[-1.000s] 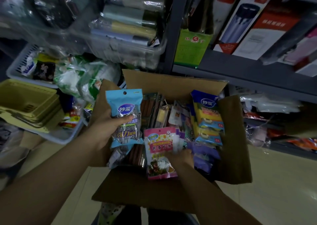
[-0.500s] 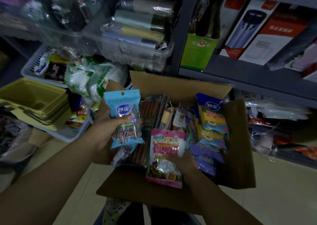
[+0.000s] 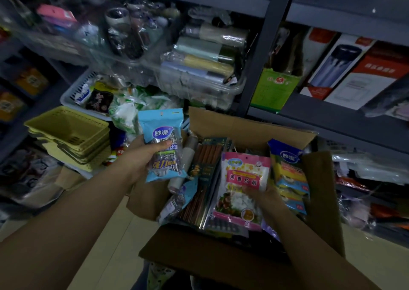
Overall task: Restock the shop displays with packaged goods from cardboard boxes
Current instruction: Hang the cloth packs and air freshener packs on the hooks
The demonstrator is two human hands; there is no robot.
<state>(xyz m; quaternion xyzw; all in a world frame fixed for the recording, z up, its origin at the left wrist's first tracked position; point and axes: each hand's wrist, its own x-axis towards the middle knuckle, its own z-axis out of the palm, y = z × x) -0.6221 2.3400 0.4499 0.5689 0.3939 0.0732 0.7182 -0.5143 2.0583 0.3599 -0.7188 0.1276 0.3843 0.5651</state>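
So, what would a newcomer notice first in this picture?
Probably the open cardboard box at centre, crammed with packets. The left hand holds a blue packet above its left edge; the right hand grips a pink packet inside. Yellow baskets are stacked at left.

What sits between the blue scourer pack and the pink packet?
In the head view, a dark chopstick pack stands in the cardboard box, between the blue scourer pack and the pink packet.
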